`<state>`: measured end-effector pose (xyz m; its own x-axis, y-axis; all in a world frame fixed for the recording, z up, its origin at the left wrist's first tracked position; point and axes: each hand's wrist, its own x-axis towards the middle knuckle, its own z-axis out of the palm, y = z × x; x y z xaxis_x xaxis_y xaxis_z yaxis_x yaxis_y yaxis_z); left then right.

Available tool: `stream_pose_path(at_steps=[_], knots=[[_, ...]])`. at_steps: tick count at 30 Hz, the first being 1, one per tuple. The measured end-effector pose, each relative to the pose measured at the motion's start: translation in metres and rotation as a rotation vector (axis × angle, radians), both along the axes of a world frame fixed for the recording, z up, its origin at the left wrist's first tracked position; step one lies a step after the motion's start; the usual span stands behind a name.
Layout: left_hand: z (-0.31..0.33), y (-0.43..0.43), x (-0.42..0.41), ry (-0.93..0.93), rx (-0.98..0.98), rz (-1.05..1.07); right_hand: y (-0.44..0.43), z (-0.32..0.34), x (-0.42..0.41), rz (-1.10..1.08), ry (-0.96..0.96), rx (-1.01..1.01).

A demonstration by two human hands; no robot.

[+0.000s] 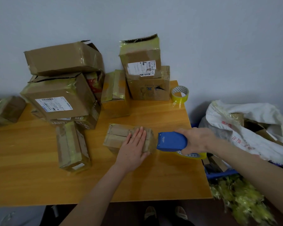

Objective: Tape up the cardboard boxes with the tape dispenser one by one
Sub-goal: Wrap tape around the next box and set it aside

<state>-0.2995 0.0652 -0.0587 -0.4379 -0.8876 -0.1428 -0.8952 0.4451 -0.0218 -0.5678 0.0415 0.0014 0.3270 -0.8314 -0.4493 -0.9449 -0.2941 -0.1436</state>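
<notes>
Your left hand [134, 145] presses flat on the small cardboard box [129, 137]; your right hand [197, 141] grips the blue tape dispenser [171, 141] just beside it. Ease that pressure and the box may slide, skewing the tape.

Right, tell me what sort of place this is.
Probably a makeshift parcel-packing spot in a plain room: worn cardboard boxes with shipping labels stacked on a wooden table, a spare tape roll by the wall, and the right hand gripping a blue tape dispenser.
</notes>
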Motion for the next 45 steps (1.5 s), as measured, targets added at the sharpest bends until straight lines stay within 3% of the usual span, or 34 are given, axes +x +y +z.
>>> stream_pose_path(at_steps=[9,15,19,21,25,27,29,33,37,39,45], knots=[[0.003,0.007,-0.001,-0.003,-0.017,-0.012,-0.026,0.006,0.032,0.049,0.062,0.127],[0.005,0.005,0.002,0.001,0.007,-0.023,-0.039,0.008,0.031,-0.054,0.018,0.325],[0.005,0.002,0.005,0.043,0.043,-0.017,-0.030,0.011,0.017,-0.159,0.039,0.232],[0.009,0.002,0.004,0.130,0.038,0.029,-0.029,0.013,0.007,-0.264,-0.087,0.206],[0.015,0.006,-0.017,0.356,-0.021,0.298,-0.025,0.015,0.005,-0.538,-0.533,0.119],[0.019,0.004,-0.022,0.292,0.003,0.335,-0.022,0.016,0.016,-0.626,-0.696,0.071],[0.024,-0.001,-0.012,0.166,0.084,0.229,-0.021,0.017,0.027,-0.680,-0.810,0.043],[0.037,-0.005,0.024,0.093,0.186,0.048,-0.021,0.016,0.046,-0.708,-0.882,0.042],[0.027,0.010,0.026,0.159,0.179,0.268,-0.022,0.008,0.054,-0.710,-0.935,0.099],[0.021,0.012,0.026,0.200,0.195,0.268,-0.022,0.007,0.051,-0.721,-0.951,0.113],[0.027,-0.011,0.026,0.224,0.331,-0.101,-0.025,0.030,0.023,-0.723,-1.070,0.253]])
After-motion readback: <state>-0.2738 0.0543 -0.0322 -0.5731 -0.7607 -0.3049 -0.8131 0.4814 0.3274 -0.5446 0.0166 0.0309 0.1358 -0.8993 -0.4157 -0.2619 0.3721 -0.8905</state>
